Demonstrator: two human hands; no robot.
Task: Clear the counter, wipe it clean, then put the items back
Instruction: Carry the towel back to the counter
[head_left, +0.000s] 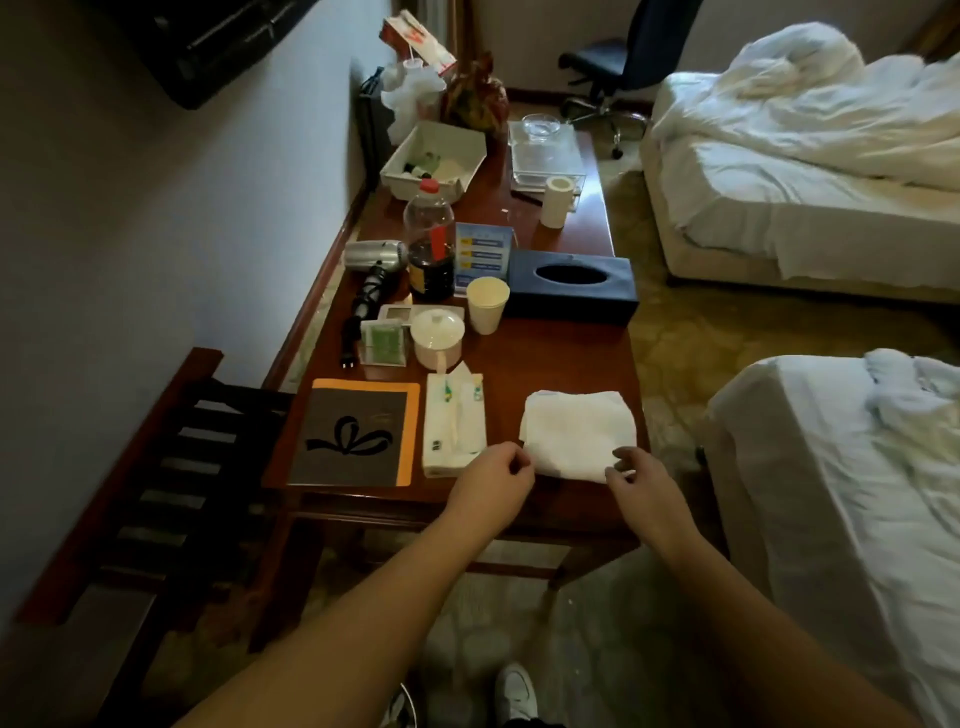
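Note:
A folded white cloth (576, 431) lies on the near right part of the wooden counter (561, 353). My left hand (493, 483) sits at the cloth's near left corner with fingers loosely curled, and my right hand (641, 486) is at its near right edge, fingertips touching it. Neither hand clearly grips the cloth. To the left lie a tissue pack (454, 423) and a brown and orange folder (358, 434). Behind them stand a paper cup (487, 304), a lidded white cup (438, 335), a dark bottle (430, 249), a hair dryer (376, 260) and a blue tissue box (571, 283).
Farther back on the counter are a white tray (434, 158), a clear tray with a glass bowl (545, 150) and a tape roll (557, 200). A dark luggage rack (171, 467) stands left of the counter. Two beds (810, 171) lie to the right, an office chair (618, 62) beyond.

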